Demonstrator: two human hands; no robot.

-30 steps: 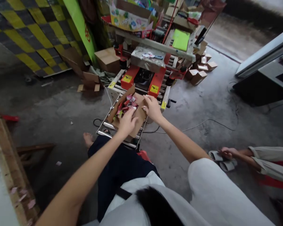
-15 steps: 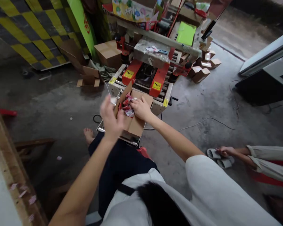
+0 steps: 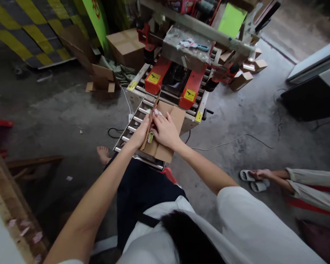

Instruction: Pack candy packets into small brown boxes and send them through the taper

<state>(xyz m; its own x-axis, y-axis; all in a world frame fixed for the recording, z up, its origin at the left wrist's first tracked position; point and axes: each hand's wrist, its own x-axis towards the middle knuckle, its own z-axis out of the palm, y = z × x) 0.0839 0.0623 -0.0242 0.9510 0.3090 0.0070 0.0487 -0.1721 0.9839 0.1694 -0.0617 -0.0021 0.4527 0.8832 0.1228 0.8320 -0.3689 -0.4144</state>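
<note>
A small open cardboard box [image 3: 177, 116] sits on the metal rollers in front of me. My left hand [image 3: 140, 133] lies flat along the outside of the box's left flap [image 3: 147, 136], fingers stretched forward and pressing it inward. My right hand [image 3: 165, 129] rests over the opening, fingers extended, with the tips close to the inner side of that flap. A bit of a green and pink packet [image 3: 150, 138] shows between my hands. The other contents are mostly covered by the flap and my right hand.
Beyond the box stands a carton-sealing machine with red guides [image 3: 191, 90] and a crank [image 3: 208, 113]. A closed carton [image 3: 126, 46] and an opened one [image 3: 103, 79] lie at left. A cable [image 3: 231, 141] crosses the floor. A seated person's hands [image 3: 261, 174] show at right.
My left hand has come down from the air onto the left flap, which now leans in over the contents. My right hand has stayed at the box. The view has shifted slightly.
</note>
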